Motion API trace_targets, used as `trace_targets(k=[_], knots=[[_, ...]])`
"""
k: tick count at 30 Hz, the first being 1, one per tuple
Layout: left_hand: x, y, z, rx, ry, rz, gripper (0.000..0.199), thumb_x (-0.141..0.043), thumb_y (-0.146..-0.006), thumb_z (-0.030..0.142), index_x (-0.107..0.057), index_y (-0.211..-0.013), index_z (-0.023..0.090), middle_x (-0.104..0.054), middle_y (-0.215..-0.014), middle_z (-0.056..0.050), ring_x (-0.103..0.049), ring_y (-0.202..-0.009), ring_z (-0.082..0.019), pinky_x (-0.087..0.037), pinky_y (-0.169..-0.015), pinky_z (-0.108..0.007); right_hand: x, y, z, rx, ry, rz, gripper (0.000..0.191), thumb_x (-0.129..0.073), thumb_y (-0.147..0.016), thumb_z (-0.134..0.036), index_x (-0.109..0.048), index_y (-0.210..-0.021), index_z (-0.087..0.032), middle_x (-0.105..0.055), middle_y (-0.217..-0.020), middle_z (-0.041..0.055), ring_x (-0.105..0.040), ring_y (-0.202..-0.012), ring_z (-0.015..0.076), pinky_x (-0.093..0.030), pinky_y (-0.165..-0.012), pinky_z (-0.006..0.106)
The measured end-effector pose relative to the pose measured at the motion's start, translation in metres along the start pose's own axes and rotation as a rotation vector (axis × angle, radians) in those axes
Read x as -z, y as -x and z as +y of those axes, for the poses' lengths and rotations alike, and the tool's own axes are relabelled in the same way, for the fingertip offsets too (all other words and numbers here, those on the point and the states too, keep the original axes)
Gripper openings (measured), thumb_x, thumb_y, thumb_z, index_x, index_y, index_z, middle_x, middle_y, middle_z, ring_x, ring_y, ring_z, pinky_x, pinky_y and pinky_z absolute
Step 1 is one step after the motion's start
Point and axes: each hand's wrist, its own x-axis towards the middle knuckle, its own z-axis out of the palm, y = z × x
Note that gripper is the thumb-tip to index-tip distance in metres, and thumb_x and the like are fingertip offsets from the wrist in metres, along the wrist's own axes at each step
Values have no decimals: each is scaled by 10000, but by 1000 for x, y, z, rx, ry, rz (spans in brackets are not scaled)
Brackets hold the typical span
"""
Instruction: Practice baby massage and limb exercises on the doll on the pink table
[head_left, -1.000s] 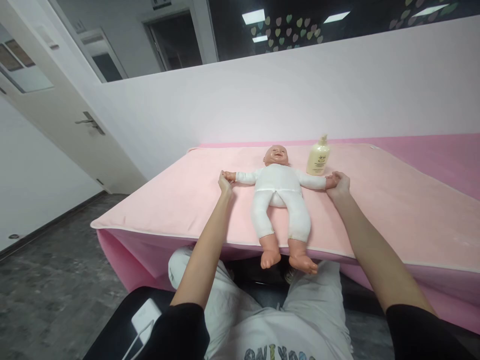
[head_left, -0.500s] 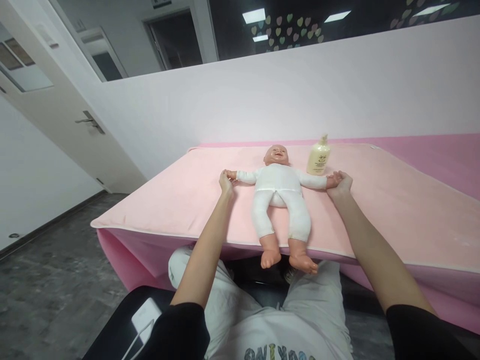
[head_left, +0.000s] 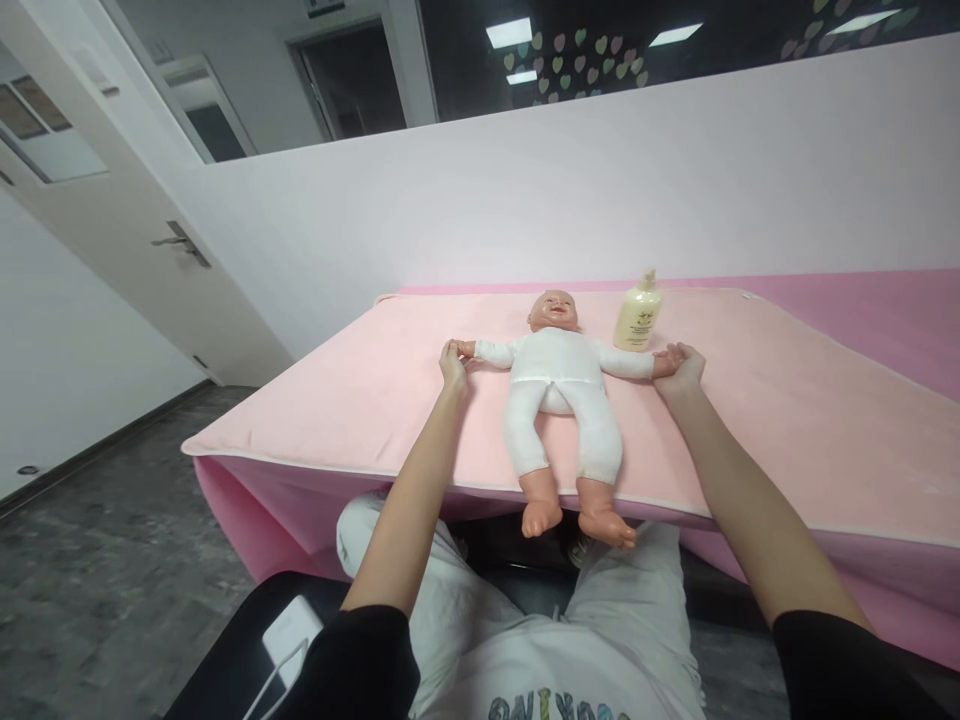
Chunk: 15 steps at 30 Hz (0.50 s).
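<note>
On the pink padded sheet lies a baby doll point(head_left: 556, 360) on its back, with a white cloth body and bare plastic head, hands and feet. Its head points away from me and its feet hang over the near edge. Both its arms are stretched out sideways. My left hand point(head_left: 453, 368) is closed on the doll's hand at the left. At the other side, my right hand point(head_left: 682, 370) grips the doll's other hand. A pale yellow pump bottle point(head_left: 637, 314) stands upright behind the doll's arm, near my right hand.
The pale pink sheet point(head_left: 315, 400) covers a table with a darker pink cloth point(head_left: 247, 510) hanging down its front. A white wall point(head_left: 525, 200) rises behind it. Beside my left arm, a white device with a cable point(head_left: 291, 636) rests on a black surface. A door point(head_left: 127, 190) stands at the left.
</note>
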Motion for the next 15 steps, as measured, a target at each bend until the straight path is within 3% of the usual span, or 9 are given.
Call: trace_targets(k=[15], knots=[[1, -2, -1, 8, 58, -7, 104, -468, -846, 224, -561, -871, 187, -584, -806, -15, -588, -652, -117, -479, -618, -235, 0, 2, 0, 5, 12, -7, 209, -409, -879, -154, -377, -678, -199, -439, -610, -59, -425, -439, 52, -436, -450, 169]])
